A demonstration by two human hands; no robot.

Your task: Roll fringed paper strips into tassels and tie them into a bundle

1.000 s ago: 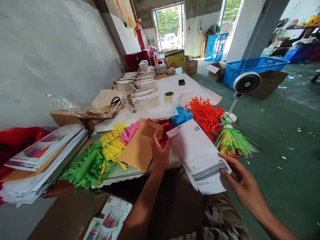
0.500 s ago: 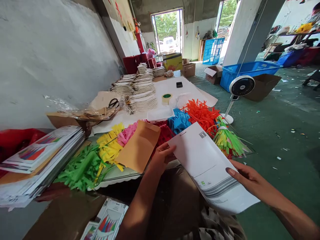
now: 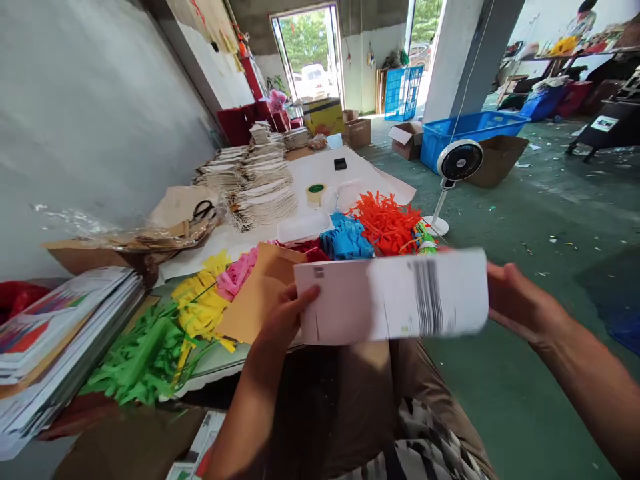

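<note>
A white printed sheet (image 3: 360, 300) with a block of black stripes spans the space between my hands, blurred at its right end. My left hand (image 3: 283, 313) pinches its left end, thumb on the front. At the right end is my right hand (image 3: 520, 303), its fingers partly hidden behind the sheet. Just behind my left hand lies a brown kraft paper piece (image 3: 250, 303) on the table. Bunches of cut paper tassels lie around it: green (image 3: 137, 360), yellow (image 3: 200, 300), pink (image 3: 237, 273), blue (image 3: 347, 237) and orange-red (image 3: 387, 223).
A pile of printed sheets (image 3: 65, 333) stands at the left. Stacks of whitish bundles (image 3: 265, 183), scissors (image 3: 203, 210), a tape roll (image 3: 316, 193) and a black box-like item (image 3: 340, 163) lie on the table (image 3: 313, 170). A fan (image 3: 460, 160) stands at right. A person (image 3: 583, 20) is far off.
The sheet has swung from slanting to nearly level and tipped up to face me. My right hand has moved from its lower side edge to its right end. The view has turned slightly right.
</note>
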